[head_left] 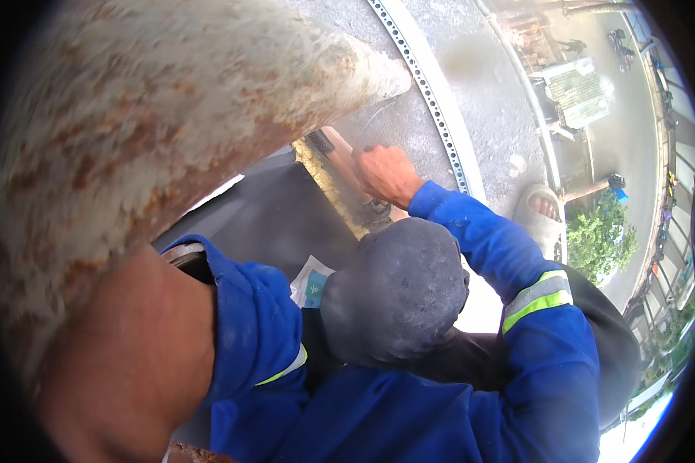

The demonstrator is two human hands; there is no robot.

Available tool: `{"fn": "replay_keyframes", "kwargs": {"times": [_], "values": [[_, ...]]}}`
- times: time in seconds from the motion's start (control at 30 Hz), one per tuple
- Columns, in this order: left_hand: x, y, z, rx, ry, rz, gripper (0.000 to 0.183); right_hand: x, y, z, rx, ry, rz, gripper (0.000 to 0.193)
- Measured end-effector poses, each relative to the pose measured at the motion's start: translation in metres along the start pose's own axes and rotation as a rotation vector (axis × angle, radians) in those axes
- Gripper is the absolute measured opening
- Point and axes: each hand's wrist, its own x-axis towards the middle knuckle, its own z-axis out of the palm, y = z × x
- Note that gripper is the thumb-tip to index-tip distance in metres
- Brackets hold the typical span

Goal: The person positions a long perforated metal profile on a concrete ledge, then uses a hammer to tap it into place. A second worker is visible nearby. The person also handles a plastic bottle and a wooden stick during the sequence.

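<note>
Neither of my hands shows clearly. A large, blurred stretch of bare skin [131,355] rises from the lower left edge to a thick, rusty, pale-painted pipe [162,108]. No fingers show on it, and I cannot tell whose limb it is. Below me crouches a co-worker in a grey cap [398,289] and blue workwear [409,417] with reflective bands. The co-worker's right hand [390,174] is closed at a reddish-brown strip [344,162] with a dark end, beside a yellowish edge [320,174]. Their left hand cannot be made out.
A dark panel [278,208] lies between the pipe and the cap, near a small white-and-teal packet [311,283]. A perforated metal strip [432,100] curves along the grey surface [483,85]. A sandaled foot [539,216] stands by its edge; a street [625,108] and tree [602,235] are far below.
</note>
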Motion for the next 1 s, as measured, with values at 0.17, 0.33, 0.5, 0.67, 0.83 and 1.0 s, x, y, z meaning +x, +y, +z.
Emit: {"fn": "replay_keyframes", "kwargs": {"times": [0.17,0.33,0.5,0.67,0.83,1.0], "values": [[-0.005,-0.004,0.006,0.017,-0.029,-0.001,0.038,-0.038,-0.012,0.039,0.057,0.011,0.180,0.038],[-0.016,-0.005,0.012,0.048,-0.065,0.001,0.037,-0.045,-0.009,0.044,0.113,-0.009,0.335,0.045],[-0.023,-0.006,0.015,0.067,-0.074,0.008,0.037,-0.043,-0.005,0.040,0.079,-0.106,0.321,0.042],[-0.025,-0.006,0.017,0.077,-0.079,0.009,0.036,-0.037,-0.001,0.042,0.100,-0.140,0.355,0.045],[-0.025,-0.004,0.020,0.079,-0.080,0.017,0.036,-0.030,-0.001,0.040,0.146,-0.094,0.402,0.043],[-0.020,-0.003,0.020,0.074,-0.078,0.031,0.035,-0.012,0.007,0.018,0.305,-0.273,0.392,0.038]]}}
